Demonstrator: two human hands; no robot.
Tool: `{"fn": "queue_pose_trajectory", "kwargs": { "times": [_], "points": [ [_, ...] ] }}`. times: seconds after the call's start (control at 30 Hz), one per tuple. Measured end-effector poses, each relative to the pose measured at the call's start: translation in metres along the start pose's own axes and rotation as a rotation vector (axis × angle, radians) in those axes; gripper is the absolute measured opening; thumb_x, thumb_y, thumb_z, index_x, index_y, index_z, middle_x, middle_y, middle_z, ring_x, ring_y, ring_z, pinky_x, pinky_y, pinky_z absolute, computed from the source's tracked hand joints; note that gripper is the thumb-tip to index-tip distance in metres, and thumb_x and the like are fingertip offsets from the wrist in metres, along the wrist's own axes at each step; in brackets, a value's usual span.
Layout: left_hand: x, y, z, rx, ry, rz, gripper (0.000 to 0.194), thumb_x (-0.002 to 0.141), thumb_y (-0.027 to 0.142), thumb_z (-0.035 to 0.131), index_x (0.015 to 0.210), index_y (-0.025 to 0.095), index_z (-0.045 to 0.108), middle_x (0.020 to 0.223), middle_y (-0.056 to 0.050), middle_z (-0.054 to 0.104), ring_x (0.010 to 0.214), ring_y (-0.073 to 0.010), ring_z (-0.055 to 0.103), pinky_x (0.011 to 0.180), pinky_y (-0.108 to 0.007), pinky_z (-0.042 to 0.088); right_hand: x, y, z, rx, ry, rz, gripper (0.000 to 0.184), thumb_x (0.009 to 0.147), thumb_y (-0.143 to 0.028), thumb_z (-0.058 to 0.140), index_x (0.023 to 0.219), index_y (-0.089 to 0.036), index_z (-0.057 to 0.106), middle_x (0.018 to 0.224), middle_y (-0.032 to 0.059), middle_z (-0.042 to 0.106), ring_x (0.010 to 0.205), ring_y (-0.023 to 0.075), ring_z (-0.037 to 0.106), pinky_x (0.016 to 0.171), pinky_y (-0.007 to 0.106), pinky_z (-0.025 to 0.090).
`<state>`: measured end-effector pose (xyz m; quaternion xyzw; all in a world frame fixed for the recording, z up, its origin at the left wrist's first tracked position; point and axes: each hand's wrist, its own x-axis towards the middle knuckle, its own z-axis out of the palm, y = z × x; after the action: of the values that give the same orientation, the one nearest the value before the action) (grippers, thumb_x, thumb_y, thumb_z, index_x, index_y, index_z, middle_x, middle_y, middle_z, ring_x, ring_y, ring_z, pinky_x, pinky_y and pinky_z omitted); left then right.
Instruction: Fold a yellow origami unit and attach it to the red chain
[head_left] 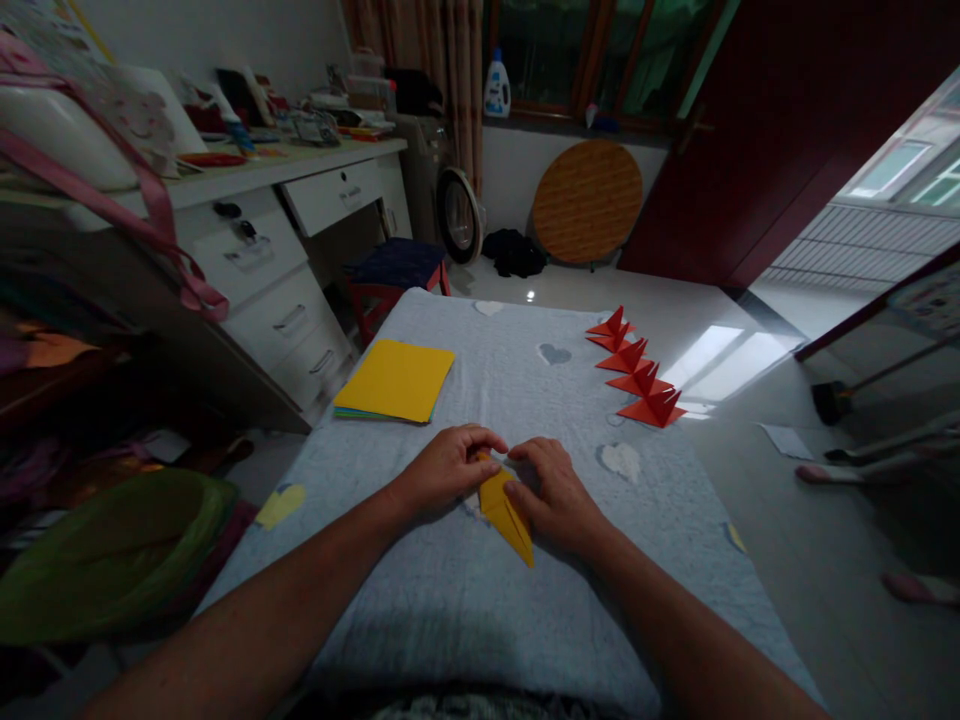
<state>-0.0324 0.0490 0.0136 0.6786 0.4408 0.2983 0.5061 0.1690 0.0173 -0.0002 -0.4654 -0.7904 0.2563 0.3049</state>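
Between my hands, low over the cloth-covered table, is a folded yellow origami paper [501,508] with a long point toward me. My left hand [452,468] pinches its far left end with thumb and bent forefinger. From the right, my right hand [556,490] holds the paper's side, thumb on top and fingers curled at the far edge. Part of the far end is hidden by the fingers. A stack of square paper [396,380], yellow on top, lies beyond my left hand. Several red folded paper cranes [651,407] stand in a row at the far right.
A pale blue cloth [495,620] with heart shapes covers the table. To the left are a green-lined bin [120,550], a white desk [262,270] and a stool [394,268]. Behind are an open washing machine [459,215], a round wooden board [587,200] and a dark red door [720,150].
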Motion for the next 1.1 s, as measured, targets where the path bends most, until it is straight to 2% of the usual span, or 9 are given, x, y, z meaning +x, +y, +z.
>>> {"fn": "queue_pose_trajectory", "kwargs": {
  "times": [0.13, 0.3, 0.43, 0.53, 0.63, 0.73, 0.8, 0.93, 1.1],
  "points": [
    [0.0, 0.009, -0.004, -0.021, 0.17, 0.086, 0.011, 0.077, 0.026, 0.065, 0.08, 0.016, 0.07, 0.078, 0.0, 0.059, 0.072, -0.0126, 0.054, 0.068, -0.025, 0.042, 0.003, 0.001, -0.011, 0.185, -0.025, 0.137, 0.015, 0.084, -0.029, 0.06, 0.096, -0.019, 0.063, 0.087, 0.004, 0.063, 0.08, 0.0194, 0.056, 0.073, 0.034, 0.045],
    [0.003, 0.012, -0.002, -0.288, 0.341, 0.029, 0.017, 0.074, 0.031, 0.069, 0.08, 0.016, 0.063, 0.068, 0.003, 0.058, 0.064, -0.0112, 0.053, 0.063, -0.023, 0.041, 0.006, 0.008, -0.018, 0.722, 0.009, 0.28, 0.029, 0.077, -0.036, 0.072, 0.102, -0.023, 0.063, 0.091, 0.0012, 0.068, 0.078, 0.0168, 0.061, 0.07, 0.03, 0.049],
    [0.006, 0.008, 0.003, -0.441, 0.396, -0.025, 0.02, 0.072, 0.031, 0.07, 0.079, 0.017, 0.058, 0.064, 0.003, 0.06, 0.063, -0.0112, 0.056, 0.066, -0.023, 0.044, 0.008, 0.008, -0.011, 0.975, 0.138, 0.362, 0.036, 0.068, -0.034, 0.082, 0.099, -0.024, 0.066, 0.086, 0.0003, 0.068, 0.065, 0.0125, 0.059, 0.056, 0.025, 0.048],
    [0.007, 0.006, 0.008, -0.505, 0.376, -0.061, 0.023, 0.071, 0.031, 0.072, 0.08, 0.018, 0.056, 0.065, 0.003, 0.063, 0.064, -0.0116, 0.058, 0.068, -0.023, 0.045, 0.011, 0.005, -0.005, 1.06, 0.177, 0.39, 0.038, 0.066, -0.032, 0.083, 0.1, -0.023, 0.068, 0.089, 0.0018, 0.069, 0.059, 0.0113, 0.058, 0.045, 0.021, 0.044],
    [0.008, 0.003, 0.013, -0.478, 0.294, -0.061, 0.022, 0.072, 0.031, 0.071, 0.08, 0.018, 0.055, 0.069, 0.002, 0.062, 0.067, -0.0123, 0.059, 0.069, -0.024, 0.045, 0.011, 0.005, -0.003, 1.046, 0.172, 0.382, 0.028, 0.072, -0.031, 0.08, 0.096, -0.021, 0.069, 0.079, 0.0016, 0.07, 0.053, 0.0112, 0.058, 0.046, 0.024, 0.048],
    [0.006, 0.003, 0.017, -0.3, 0.246, -0.009, 0.015, 0.076, 0.028, 0.067, 0.079, 0.018, 0.057, 0.074, 0.001, 0.059, 0.072, -0.013, 0.058, 0.069, -0.025, 0.045, 0.01, 0.008, -0.005, 0.927, 0.216, 0.309, 0.017, 0.077, -0.032, 0.077, 0.088, -0.021, 0.069, 0.075, 0.0023, 0.07, 0.062, 0.015, 0.064, 0.06, 0.029, 0.054],
    [0.004, 0.004, 0.018, -0.106, 0.286, 0.065, 0.012, 0.077, 0.024, 0.066, 0.086, 0.018, 0.06, 0.086, -0.001, 0.058, 0.078, -0.0142, 0.057, 0.071, -0.026, 0.046, 0.008, 0.01, -0.006, 0.778, 0.269, 0.241, 0.014, 0.08, -0.034, 0.073, 0.087, -0.022, 0.07, 0.084, 0.0044, 0.071, 0.074, 0.0181, 0.067, 0.07, 0.033, 0.056],
    [-0.002, 0.007, 0.018, 0.227, 0.373, 0.219, 0.038, 0.078, 0.017, 0.067, 0.115, 0.024, 0.06, 0.113, -0.004, 0.053, 0.083, -0.0138, 0.054, 0.076, -0.029, 0.049, 0.005, 0.011, -0.006, 0.46, 0.358, 0.073, 0.016, 0.081, -0.033, 0.071, 0.094, -0.023, 0.067, 0.106, 0.009, 0.069, 0.098, 0.0232, 0.065, 0.089, 0.04, 0.052],
    [-0.006, 0.006, 0.017, 0.398, 0.312, 0.371, 0.026, 0.084, 0.013, 0.062, 0.107, 0.023, 0.065, 0.106, -0.004, 0.055, 0.092, -0.0162, 0.057, 0.082, -0.03, 0.05, 0.006, 0.009, 0.0, 0.277, 0.305, -0.044, 0.022, 0.081, -0.02, 0.068, 0.103, -0.025, 0.064, 0.116, 0.0102, 0.065, 0.107, 0.0233, 0.063, 0.094, 0.041, 0.05]
  ]
}}
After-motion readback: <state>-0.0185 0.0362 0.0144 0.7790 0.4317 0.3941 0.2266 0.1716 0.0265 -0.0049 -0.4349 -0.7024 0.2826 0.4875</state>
